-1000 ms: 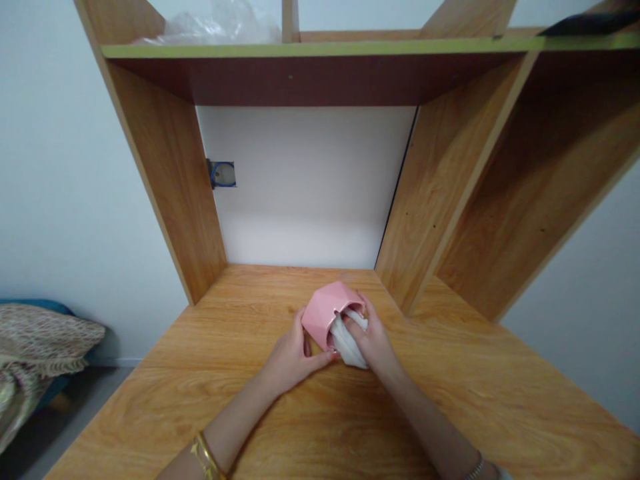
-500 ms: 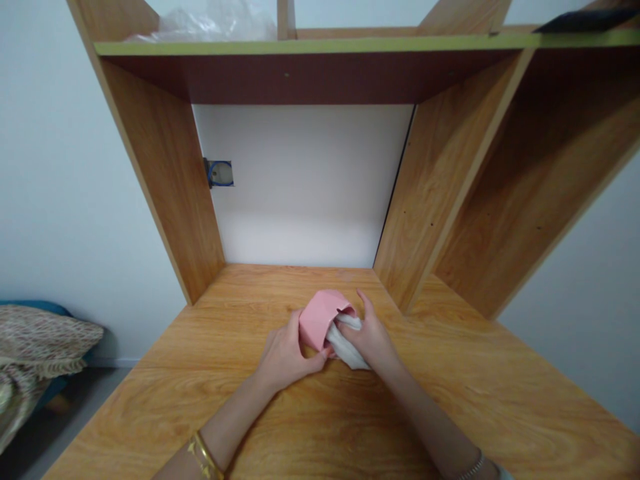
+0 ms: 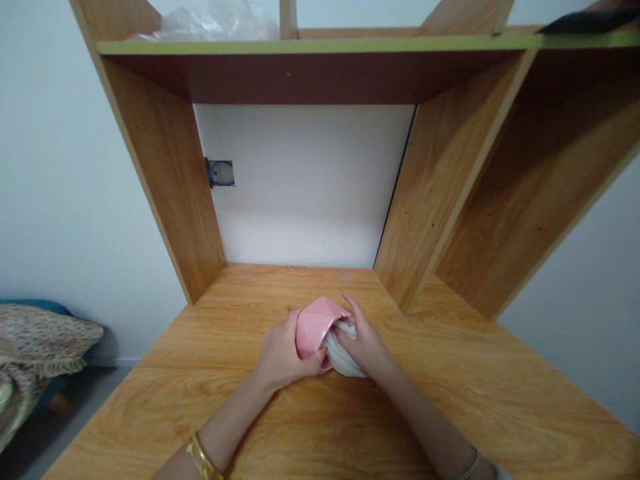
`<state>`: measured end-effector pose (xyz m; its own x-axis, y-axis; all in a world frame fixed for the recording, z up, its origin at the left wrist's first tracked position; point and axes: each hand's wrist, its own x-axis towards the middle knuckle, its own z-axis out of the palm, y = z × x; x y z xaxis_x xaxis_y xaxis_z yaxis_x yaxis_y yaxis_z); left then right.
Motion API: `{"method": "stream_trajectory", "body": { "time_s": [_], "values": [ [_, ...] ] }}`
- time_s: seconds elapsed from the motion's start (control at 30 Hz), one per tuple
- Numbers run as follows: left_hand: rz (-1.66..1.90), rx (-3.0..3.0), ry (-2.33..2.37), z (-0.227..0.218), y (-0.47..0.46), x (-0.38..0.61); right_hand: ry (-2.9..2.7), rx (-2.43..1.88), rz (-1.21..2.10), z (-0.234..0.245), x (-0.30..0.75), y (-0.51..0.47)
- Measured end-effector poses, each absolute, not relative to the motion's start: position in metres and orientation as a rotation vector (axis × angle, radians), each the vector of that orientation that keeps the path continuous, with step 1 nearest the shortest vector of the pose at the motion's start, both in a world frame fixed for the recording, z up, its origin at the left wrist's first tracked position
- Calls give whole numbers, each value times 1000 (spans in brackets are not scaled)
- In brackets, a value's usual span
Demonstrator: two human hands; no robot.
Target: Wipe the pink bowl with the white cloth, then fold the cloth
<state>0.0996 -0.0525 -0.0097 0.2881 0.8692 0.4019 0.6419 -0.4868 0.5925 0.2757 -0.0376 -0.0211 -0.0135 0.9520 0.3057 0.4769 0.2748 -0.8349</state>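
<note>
A pink faceted pot (image 3: 313, 324) lies tilted on its side on the wooden desk (image 3: 450, 393), its mouth turned to the right. My left hand (image 3: 281, 355) wraps round the pot from the left and holds it. A white cloth (image 3: 341, 355) is bunched at the pot's mouth and partly pushed inside. My right hand (image 3: 364, 343) is closed on that cloth, with fingers pressing it into the opening. The inside of the pot is hidden.
A wooden side panel (image 3: 165, 180) stands at the left and a slanted divider (image 3: 430, 200) at the right. A green-edged shelf (image 3: 320, 47) above carries clear plastic (image 3: 215, 23). A socket (image 3: 220, 173) sits on the back wall. Bedding (image 3: 40, 347) lies far left.
The pot has shifted slightly left and toward me and turned in my left hand. My right hand with the cloth has followed it, staying at the mouth.
</note>
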Motion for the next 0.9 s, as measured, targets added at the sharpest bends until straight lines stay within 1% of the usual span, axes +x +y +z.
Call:
{"method": "stream_trajectory", "body": {
  "time_s": [0.3,0.47,0.67,0.9],
  "values": [
    [1042,2092,1299,-8,-47,98,-1436,-1320,596,-24,279,-33],
    [992,2074,1207,-8,-49,102,-1294,-1230,660,-28,275,-31],
    [1049,2127,1201,-6,-56,103,-1310,-1087,837,-20,265,-36],
    [1068,2194,1319,-6,-54,103,-1367,-1170,766,-26,267,-31]
  ]
}}
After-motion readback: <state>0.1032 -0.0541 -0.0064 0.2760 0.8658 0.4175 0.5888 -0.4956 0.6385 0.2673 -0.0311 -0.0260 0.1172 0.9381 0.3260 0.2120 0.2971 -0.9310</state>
